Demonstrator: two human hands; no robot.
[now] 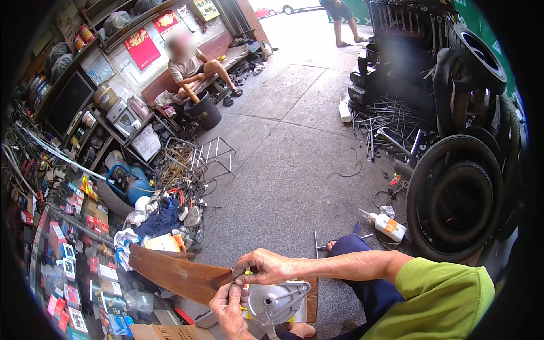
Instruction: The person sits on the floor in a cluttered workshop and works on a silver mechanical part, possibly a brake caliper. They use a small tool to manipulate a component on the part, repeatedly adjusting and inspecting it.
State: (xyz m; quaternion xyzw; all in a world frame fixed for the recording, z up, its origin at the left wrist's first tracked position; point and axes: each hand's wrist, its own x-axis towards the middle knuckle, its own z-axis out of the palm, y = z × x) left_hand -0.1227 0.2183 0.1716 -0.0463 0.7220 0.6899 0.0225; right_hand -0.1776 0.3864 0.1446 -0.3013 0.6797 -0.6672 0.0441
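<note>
In front of me, my right hand [263,268] reaches in from the right, its thumb and fingers pinched together. My left hand [229,310] comes up from below, also pinching, and the fingertips of both meet. Whatever lies between them is too small and covered to name. Just right of the fingers sits a round silver brake plate [277,300] with a central hole and a protruding arm, low over my lap. A brown wooden board [175,273] stretches left from beneath my hands.
A glass counter [42,255] with small boxes fills the left. Tyres [456,198] stack on the right, near a white bottle [390,226] and scattered metal tools [391,122]. A seated person [187,65] is beside a black bucket [203,111]; another stands at the doorway.
</note>
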